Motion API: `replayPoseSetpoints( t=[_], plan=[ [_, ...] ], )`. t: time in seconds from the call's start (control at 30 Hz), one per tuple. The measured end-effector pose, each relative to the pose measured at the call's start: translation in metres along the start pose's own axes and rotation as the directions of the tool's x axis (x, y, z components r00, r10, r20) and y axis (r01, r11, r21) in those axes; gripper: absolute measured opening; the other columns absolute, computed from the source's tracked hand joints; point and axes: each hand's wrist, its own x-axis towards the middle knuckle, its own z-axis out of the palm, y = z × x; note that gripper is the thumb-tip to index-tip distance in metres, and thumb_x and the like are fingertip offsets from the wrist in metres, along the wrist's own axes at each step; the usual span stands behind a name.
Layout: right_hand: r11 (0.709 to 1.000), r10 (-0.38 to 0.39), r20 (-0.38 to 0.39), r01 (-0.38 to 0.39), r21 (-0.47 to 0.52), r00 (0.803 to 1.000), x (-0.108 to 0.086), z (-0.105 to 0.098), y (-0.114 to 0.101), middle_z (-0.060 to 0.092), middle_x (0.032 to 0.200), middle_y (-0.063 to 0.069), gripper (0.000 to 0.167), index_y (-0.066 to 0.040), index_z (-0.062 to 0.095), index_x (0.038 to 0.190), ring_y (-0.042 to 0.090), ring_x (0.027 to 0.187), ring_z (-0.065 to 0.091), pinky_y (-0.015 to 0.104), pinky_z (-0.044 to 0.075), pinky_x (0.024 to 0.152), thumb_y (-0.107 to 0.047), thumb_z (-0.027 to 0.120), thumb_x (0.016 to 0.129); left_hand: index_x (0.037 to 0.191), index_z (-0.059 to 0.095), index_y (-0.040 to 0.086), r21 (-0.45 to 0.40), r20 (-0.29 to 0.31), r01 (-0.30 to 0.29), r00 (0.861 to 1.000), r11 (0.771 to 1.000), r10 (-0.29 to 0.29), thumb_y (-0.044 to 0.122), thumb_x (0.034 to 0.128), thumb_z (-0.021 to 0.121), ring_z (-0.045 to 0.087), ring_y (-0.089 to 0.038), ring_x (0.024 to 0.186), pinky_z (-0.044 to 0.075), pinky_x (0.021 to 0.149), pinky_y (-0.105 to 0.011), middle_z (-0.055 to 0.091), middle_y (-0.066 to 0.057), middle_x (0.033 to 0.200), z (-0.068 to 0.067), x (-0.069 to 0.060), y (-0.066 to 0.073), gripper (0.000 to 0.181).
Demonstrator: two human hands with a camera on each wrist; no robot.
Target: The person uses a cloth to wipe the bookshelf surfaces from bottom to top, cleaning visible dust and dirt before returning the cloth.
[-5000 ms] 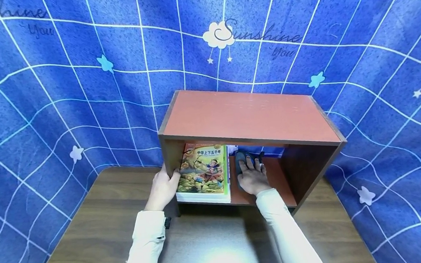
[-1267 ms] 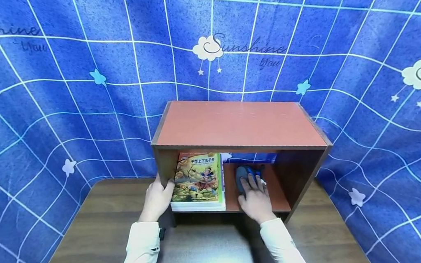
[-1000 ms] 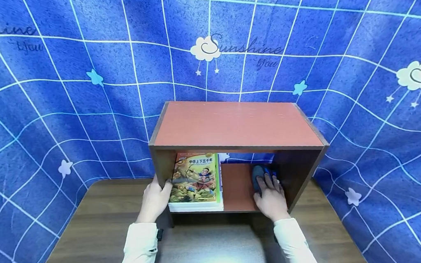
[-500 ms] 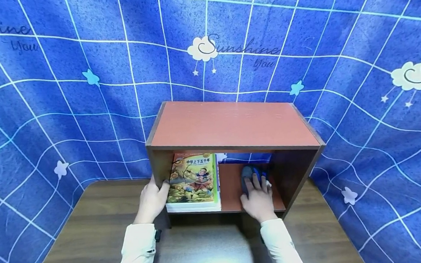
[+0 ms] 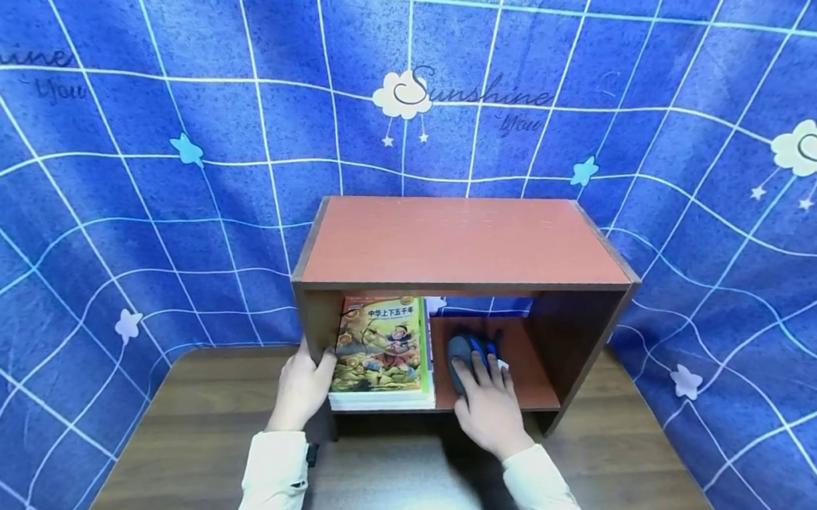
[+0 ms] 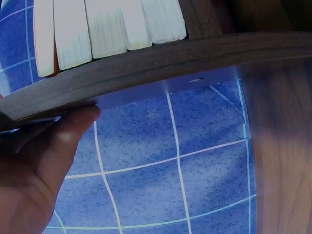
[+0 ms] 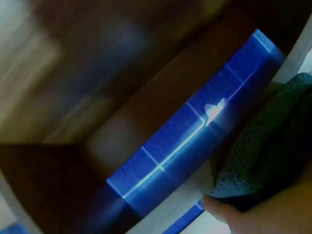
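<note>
My right hand [image 5: 491, 412] holds a grey fuzzy pad [image 5: 460, 359] with blue and black parts, fingers over its top and thumb at its side. The pad lies on the reddish floor of a small wooden shelf [image 5: 465, 238], just right of the books. In the right wrist view the pad's grey nap [image 7: 263, 151] fills the right edge; its far side is hidden. With the thumb on the inner face, my left hand [image 5: 300, 388] grips the shelf's left side panel. The left wrist view shows this thumb and hand [image 6: 46, 170] under the panel's dark edge [image 6: 136, 66].
Several books [image 5: 383, 345] fill the shelf's left part, the front one with a yellow-green illustrated cover. The shelf's right side panel [image 5: 581, 345] bounds the compartment. A wooden table [image 5: 199, 431] carries the shelf, and a blue checked curtain [image 5: 233, 221] hangs behind.
Rubbing sideways, my right hand took the pad toward the right panel about a second ago, then back left; now it is closer to the books. My left hand stays on the panel.
</note>
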Motion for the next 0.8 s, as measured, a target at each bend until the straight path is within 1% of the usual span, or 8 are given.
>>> replayPoseSetpoints(
  t=[0.13, 0.3, 0.4, 0.5, 0.57, 0.63, 0.73, 0.8],
  plan=[
    [0.999, -0.031, -0.031, 0.03, -0.025, 0.999, -0.012, -0.007, 0.015, 0.046, 0.15, 0.025, 0.054, -0.012, 0.06, 0.139, 0.051, 0.14, 0.033, 0.067, 0.029, 0.107, -0.028, 0.059, 0.088, 0.136, 0.05, -0.001, -0.002, 0.0, -0.005, 1.0, 1.0, 0.005, 0.025, 0.1004, 0.051, 0.061, -0.055, 0.106, 0.045, 0.086, -0.065, 0.064, -0.036, 0.115, 0.002, 0.0, 0.001, 0.044],
    [0.997, 0.01, -0.033, -0.012, -0.074, 0.999, -0.022, -0.016, 0.04, 0.044, 0.151, 0.025, 0.056, -0.009, 0.061, 0.138, 0.048, 0.143, 0.031, 0.065, 0.025, 0.11, -0.036, 0.061, 0.089, 0.13, 0.052, 0.0, -0.008, -0.003, -0.012, 1.0, 1.0, 0.012, 0.026, 0.1, 0.051, 0.061, -0.055, 0.105, 0.045, 0.086, -0.064, 0.065, -0.035, 0.113, 0.001, 0.001, 0.003, 0.04],
    [0.994, 0.028, -0.029, -0.031, -0.1, 0.999, -0.026, -0.022, 0.051, 0.043, 0.15, 0.028, 0.068, -0.006, 0.059, 0.138, 0.049, 0.142, 0.03, 0.065, 0.023, 0.111, -0.05, 0.067, 0.088, 0.128, 0.052, 0.001, -0.008, -0.007, -0.012, 1.0, 1.0, 0.012, 0.025, 0.1003, 0.051, 0.061, -0.054, 0.105, 0.045, 0.085, -0.064, 0.065, -0.035, 0.112, 0.0, 0.0, 0.003, 0.037],
    [0.992, 0.008, -0.018, -0.01, -0.128, 1.0, -0.028, -0.023, 0.057, 0.042, 0.148, 0.033, 0.088, -0.002, 0.056, 0.14, 0.053, 0.14, 0.031, 0.066, 0.024, 0.11, -0.06, 0.077, 0.078, 0.128, 0.052, 0.001, -0.008, -0.007, -0.005, 1.0, 1.0, 0.005, 0.025, 0.1004, 0.051, 0.061, -0.055, 0.106, 0.044, 0.086, -0.065, 0.064, -0.035, 0.113, -0.003, 0.0, 0.003, 0.037],
    [0.988, -0.02, -0.026, 0.016, -0.155, 0.999, -0.029, -0.021, 0.058, 0.042, 0.146, 0.035, 0.094, -0.001, 0.054, 0.14, 0.055, 0.138, 0.033, 0.066, 0.026, 0.109, -0.056, 0.085, 0.069, 0.13, 0.051, 0.001, -0.01, -0.005, -0.002, 1.0, 1.0, 0.002, 0.025, 0.1007, 0.05, 0.06, -0.055, 0.107, 0.044, 0.087, -0.065, 0.064, -0.035, 0.114, -0.003, 0.0, 0.002, 0.038],
    [0.983, -0.04, -0.041, 0.032, -0.178, 0.998, -0.03, -0.018, 0.059, 0.042, 0.145, 0.036, 0.095, 0.0, 0.054, 0.14, 0.056, 0.137, 0.034, 0.065, 0.028, 0.109, -0.043, 0.09, 0.064, 0.132, 0.051, 0.001, -0.009, -0.002, 0.003, 1.0, 1.0, -0.003, 0.026, 0.1006, 0.05, 0.06, -0.055, 0.107, 0.044, 0.087, -0.065, 0.064, -0.036, 0.115, -0.003, 0.0, 0.002, 0.04],
    [0.984, -0.053, -0.1, 0.035, -0.175, 0.994, -0.031, -0.015, 0.06, 0.045, 0.141, 0.037, 0.084, 0.0, 0.057, 0.135, 0.057, 0.134, 0.038, 0.065, 0.033, 0.106, -0.021, 0.086, 0.059, 0.133, 0.05, 0.001, -0.01, -0.001, 0.004, 1.0, 1.0, -0.004, 0.025, 0.1007, 0.05, 0.061, -0.055, 0.106, 0.044, 0.086, -0.065, 0.064, -0.035, 0.114, -0.001, 0.0, 0.002, 0.041],
    [0.989, -0.047, -0.125, 0.028, -0.148, 0.991, -0.032, -0.014, 0.06, 0.047, 0.14, 0.037, 0.079, 0.0, 0.058, 0.134, 0.057, 0.133, 0.039, 0.065, 0.034, 0.105, -0.012, 0.08, 0.059, 0.132, 0.05, 0.001, -0.009, 0.0, 0.007, 1.0, 1.0, -0.007, 0.025, 0.1007, 0.05, 0.061, -0.055, 0.105, 0.044, 0.086, -0.065, 0.064, -0.035, 0.114, 0.0, -0.001, 0.002, 0.039]
  ],
)
